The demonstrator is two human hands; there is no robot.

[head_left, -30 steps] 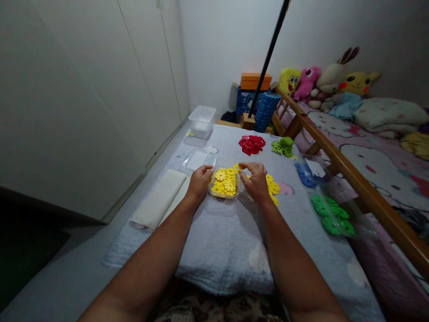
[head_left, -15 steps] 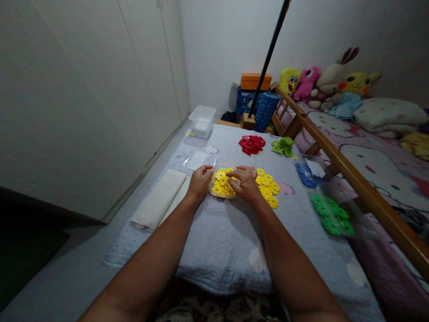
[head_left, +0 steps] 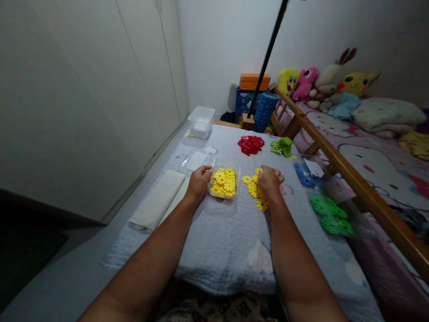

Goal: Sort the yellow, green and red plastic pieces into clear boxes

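My left hand (head_left: 200,181) pinches the left rim of a clear plastic container (head_left: 238,172), which stands on the cloth with several yellow flower-shaped discs (head_left: 224,182) in it. To the right of it lies a loose pile of the same yellow discs (head_left: 254,188). Over the right side of that pile my right hand (head_left: 271,180) is closed, fingers curled down. Whatever is between those fingers is hidden by the hand.
Red pieces (head_left: 251,145) and light green pieces (head_left: 282,146) lie in heaps farther back. On the right are containers of blue pieces (head_left: 304,175) and green discs (head_left: 330,213). A clear lid (head_left: 196,161), folded cloth (head_left: 157,199) and stacked tubs (head_left: 201,120) are left. A wooden bed rail (head_left: 355,172) borders the right.
My right hand has moved right, from above the container to the loose yellow pile, and its fingers have curled in. My left hand has stayed at the container's rim.
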